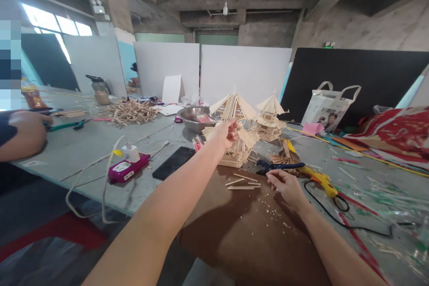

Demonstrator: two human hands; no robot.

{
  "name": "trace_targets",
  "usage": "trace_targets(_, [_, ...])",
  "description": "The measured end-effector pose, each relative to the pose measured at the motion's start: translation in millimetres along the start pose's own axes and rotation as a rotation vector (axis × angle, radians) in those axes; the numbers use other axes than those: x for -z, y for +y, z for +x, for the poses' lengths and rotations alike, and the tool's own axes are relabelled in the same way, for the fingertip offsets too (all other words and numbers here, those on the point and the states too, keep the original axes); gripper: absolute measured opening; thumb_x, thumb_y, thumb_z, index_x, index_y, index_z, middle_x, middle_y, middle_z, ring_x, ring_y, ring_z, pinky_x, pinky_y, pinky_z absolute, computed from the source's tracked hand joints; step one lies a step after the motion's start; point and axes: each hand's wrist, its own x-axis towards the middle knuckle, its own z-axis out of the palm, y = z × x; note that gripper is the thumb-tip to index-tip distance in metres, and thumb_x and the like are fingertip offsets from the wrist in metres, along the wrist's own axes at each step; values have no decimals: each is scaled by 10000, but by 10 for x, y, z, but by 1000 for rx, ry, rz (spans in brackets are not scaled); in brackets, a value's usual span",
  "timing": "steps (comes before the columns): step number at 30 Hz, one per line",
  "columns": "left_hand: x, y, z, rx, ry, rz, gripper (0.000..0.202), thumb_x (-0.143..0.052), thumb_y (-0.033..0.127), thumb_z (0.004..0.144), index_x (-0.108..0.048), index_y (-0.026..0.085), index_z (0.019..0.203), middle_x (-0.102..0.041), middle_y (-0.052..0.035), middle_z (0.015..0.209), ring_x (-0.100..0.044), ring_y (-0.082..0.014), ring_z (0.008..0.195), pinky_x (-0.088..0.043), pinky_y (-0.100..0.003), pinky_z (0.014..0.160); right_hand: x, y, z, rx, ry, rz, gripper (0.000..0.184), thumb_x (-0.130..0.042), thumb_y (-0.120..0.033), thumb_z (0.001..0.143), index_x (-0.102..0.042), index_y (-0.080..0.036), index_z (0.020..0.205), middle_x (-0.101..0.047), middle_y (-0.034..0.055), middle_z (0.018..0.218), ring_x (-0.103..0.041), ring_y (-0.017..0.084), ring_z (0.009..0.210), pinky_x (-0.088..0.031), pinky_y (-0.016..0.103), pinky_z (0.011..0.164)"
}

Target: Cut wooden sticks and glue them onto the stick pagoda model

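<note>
The bare left arm (167, 201) stretches long and nearly straight, ending in the left hand (225, 136), its fingers (232, 135) curled inward. The right arm (338, 243), also bare, sits lower; the right hand (286, 189) points its bent fingers leftward (whether the tips meet is too small to tell).

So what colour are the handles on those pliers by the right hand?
The pliers' handles look dark blue; they show best in the head view.
</note>
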Motion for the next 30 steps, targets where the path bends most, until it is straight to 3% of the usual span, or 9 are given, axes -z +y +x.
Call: trace_targets(30, [64, 117, 214, 26, -134, 107, 107, -558, 206, 636, -493, 144, 578, -443, 53, 421, -296, -26, 300, -189, -174, 337, 7, 55, 12, -12, -48, -16, 262, -532, -416, 684, -572, -163, 743, -561, 3, 593, -474, 112, 484, -389, 245, 500])
